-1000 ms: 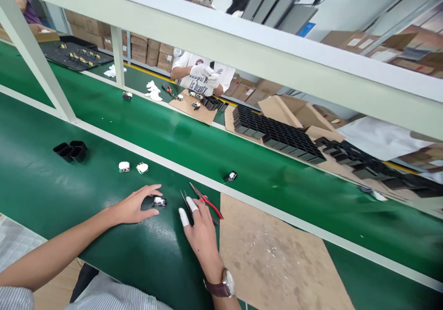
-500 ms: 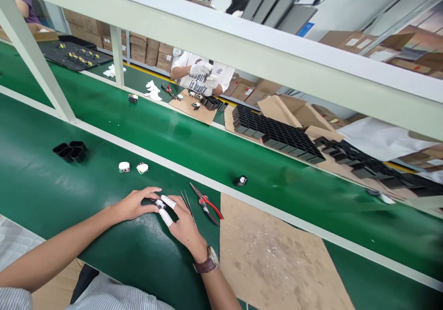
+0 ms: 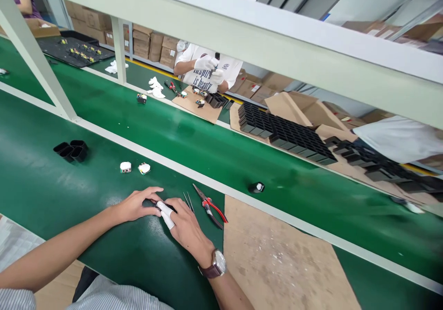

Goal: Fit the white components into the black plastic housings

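My left hand (image 3: 138, 205) is curled around a small dark case (image 3: 151, 203), its thumb and fingers on either side. Most of this case is hidden by my fingers. My right hand (image 3: 183, 220) meets it from the right; two fingers in white finger cots lie together over the case, covering its end. Just beyond my hands sit two small circuit boards (image 3: 125, 167) with white tops. Tweezers (image 3: 188, 201) lie beside my right hand, partly behind it, and red-handled long-nose pliers (image 3: 208, 205) rest to their right.
Several empty black cases (image 3: 71, 152) stand at left. A brown board (image 3: 277, 254) lies at right. On the green belt (image 3: 194, 148) are a black case (image 3: 256, 187) with a white part and a small board (image 3: 141, 98). A gloved co-worker (image 3: 209, 70) handles a part opposite, beneath the white beam (image 3: 221, 33).
My right hand's cotted fingers have drawn together and moved over the case, hiding the white part that showed before. The items on the belt have shifted right.
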Tool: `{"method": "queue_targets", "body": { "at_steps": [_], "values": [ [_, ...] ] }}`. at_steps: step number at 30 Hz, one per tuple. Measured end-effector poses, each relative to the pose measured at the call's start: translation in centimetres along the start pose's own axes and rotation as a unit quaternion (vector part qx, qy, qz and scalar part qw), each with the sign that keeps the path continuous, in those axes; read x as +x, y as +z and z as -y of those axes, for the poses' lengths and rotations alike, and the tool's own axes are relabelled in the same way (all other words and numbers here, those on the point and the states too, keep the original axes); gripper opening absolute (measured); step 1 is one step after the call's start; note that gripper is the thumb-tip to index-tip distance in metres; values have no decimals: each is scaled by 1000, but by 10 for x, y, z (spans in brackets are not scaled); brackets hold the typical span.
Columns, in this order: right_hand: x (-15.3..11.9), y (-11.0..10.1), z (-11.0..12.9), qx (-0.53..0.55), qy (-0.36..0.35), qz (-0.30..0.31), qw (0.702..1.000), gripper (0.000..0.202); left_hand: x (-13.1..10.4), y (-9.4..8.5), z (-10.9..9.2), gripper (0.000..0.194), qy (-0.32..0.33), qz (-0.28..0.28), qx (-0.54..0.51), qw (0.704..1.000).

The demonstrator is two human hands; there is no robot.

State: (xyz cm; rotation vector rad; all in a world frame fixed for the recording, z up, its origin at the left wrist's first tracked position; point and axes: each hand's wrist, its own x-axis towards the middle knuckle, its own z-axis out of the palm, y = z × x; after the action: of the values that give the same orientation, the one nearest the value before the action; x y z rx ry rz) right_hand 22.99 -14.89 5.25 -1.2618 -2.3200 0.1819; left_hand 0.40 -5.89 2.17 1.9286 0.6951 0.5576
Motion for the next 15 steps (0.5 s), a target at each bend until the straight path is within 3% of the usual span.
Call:
{"method": "queue_targets", "body": {
  "at_steps": [5, 8, 11, 15],
  "values": [
    [-33, 8, -6, -64, 122, -107, 985, 47, -1, 2, -1, 59, 3, -13, 27, 1000],
    [-59, 14, -17, -162, 198, -134, 957, 44, 1, 3, 0, 33, 89, -9, 47, 995],
    [-69, 15, -26, -167, 213, -137, 953, 36, 3, 4, 0, 26, 164, -11, 69, 984],
    [-57, 6, -20, -75, 185, -149, 968, 36, -2, 2, 0, 32, 132, -2, 102, 986]
  ]
}}
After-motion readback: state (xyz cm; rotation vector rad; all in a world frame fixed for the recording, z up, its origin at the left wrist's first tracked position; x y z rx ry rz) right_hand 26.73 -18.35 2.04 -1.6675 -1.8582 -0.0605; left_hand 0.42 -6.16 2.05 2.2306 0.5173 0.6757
